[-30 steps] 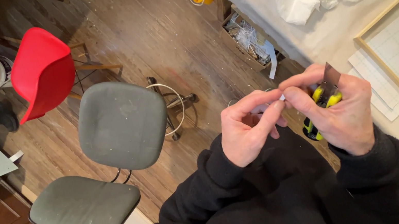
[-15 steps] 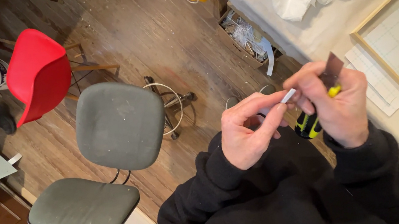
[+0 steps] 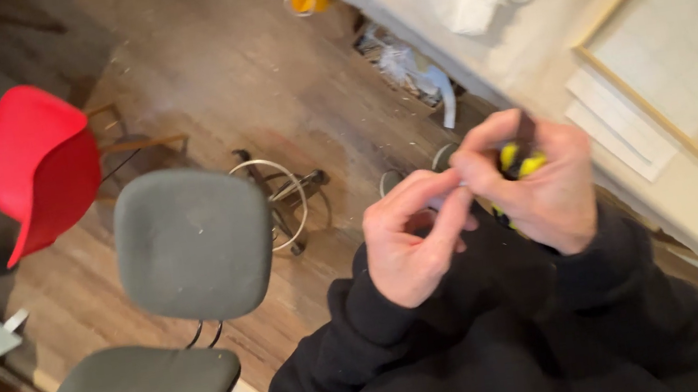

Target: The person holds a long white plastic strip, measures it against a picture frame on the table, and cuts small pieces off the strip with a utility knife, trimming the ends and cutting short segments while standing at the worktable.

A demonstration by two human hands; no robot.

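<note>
Clearly clamped in right hand (image 3: 548, 186) fingers: yellow-and-black tool (image 3: 519, 161); left hand (image 3: 414, 237) fingers pinched together, touching alongside.

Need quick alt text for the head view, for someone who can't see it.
Two hands meet at chest height: the right hand grips a yellow-and-black tool, the left hand pinches at it. Grey swivel chair and red chair at left, wooden frame on the worktable at right.
</note>
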